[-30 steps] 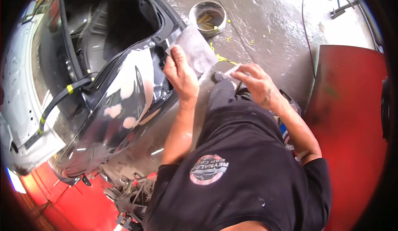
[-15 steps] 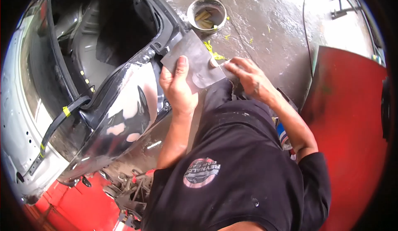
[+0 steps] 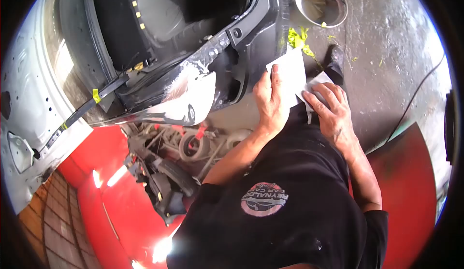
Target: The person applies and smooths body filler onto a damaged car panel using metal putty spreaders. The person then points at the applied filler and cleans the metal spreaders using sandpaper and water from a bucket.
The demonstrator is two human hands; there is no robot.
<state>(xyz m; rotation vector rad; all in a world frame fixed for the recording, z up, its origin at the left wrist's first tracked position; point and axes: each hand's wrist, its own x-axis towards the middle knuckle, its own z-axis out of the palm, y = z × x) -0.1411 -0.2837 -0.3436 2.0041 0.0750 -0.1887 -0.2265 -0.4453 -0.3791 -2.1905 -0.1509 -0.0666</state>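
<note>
My left hand (image 3: pixel 271 102) is closed on a thin flat plate (image 3: pixel 290 73), with the thumb lying across its face. The plate looks almost white under the glare. Close by on the right, my right hand (image 3: pixel 333 112) has its fingers bent over a pale, flat piece (image 3: pixel 321 79) that looks like a putty spreader, near the plate's right edge. Whether that piece touches the plate, I cannot tell. To the left of my hands is a dark car body panel (image 3: pixel 249 51) with whitish filler patches (image 3: pixel 199 92) on its curved corner.
A bucket (image 3: pixel 346 10) with pale pieces inside stands on the floor beyond my hands. Crumpled yellow-green tape (image 3: pixel 298 38) lies near my shoe (image 3: pixel 336 58). A red panel (image 3: pixel 406 187) is at right. Car parts (image 3: pixel 164 182) and another red panel (image 3: pixel 116 182) lie lower left.
My view has shifted, so the hands, plate and bucket appear farther right. The plate has gone from grey to bright white and is tilted differently. My right hand now bends over the pale piece.
</note>
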